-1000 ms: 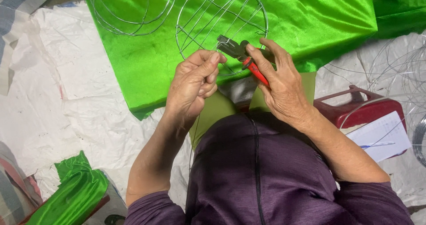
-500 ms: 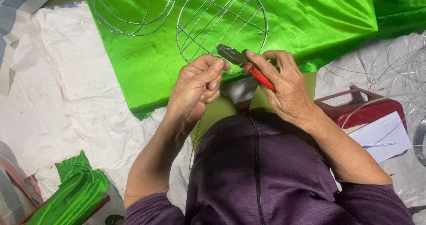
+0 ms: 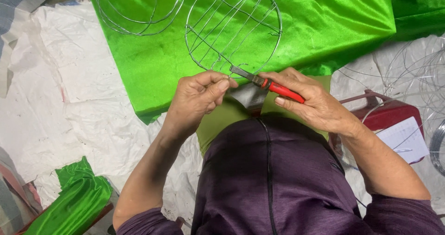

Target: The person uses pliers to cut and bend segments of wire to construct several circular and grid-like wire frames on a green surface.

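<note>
Red-handled pliers (image 3: 269, 83) in right hand (image 3: 311, 104), nose at round wire frame (image 3: 233, 27).

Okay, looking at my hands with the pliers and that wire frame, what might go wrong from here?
1. The pliers tip sits right beside the left hand fingertips pinching the wire, so a slip might nip or jab a finger.
2. The round wire frame lies on the shiny green fabric; a loose wire end may snag or pierce it.
3. The right hand grips the red handles loosely near their front, so the tool may twist.
</note>
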